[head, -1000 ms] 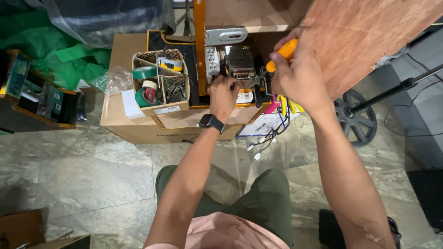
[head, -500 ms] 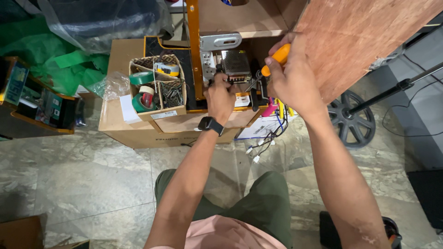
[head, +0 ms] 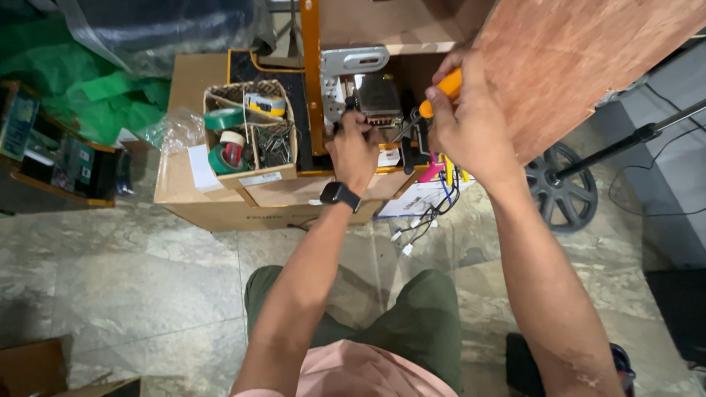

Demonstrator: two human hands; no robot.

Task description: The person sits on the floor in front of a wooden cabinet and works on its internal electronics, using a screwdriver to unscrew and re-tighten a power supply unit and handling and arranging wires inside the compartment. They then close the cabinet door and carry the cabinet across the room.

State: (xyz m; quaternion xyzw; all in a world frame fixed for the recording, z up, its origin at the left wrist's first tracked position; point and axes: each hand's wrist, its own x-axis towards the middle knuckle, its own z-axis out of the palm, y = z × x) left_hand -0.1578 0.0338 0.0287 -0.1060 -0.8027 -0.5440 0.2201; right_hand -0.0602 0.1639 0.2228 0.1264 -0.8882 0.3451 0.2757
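My right hand [head: 471, 125] grips an orange-handled screwdriver [head: 441, 90], its shaft angled down-left toward a small metal device [head: 376, 99] mounted beside an orange frame [head: 312, 81]. My left hand [head: 354, 151], with a black watch on the wrist, is closed around a dark part at the device's lower left. A silver bracket [head: 353, 59] sits just above the device. What the left fingers pinch is hidden by the hand.
A cardboard box [head: 198, 191] carries a small open box [head: 250, 132] holding tape rolls and several screws. Loose wires [head: 430, 213] hang below the device. A plywood board [head: 581, 66] stands at right, a black wheel [head: 562, 187] and a stand pole beside it. Green plastic lies at left.
The view has shifted slightly. Both hands stay at the device; the right hand with the screwdriver has edged a little lower toward it.
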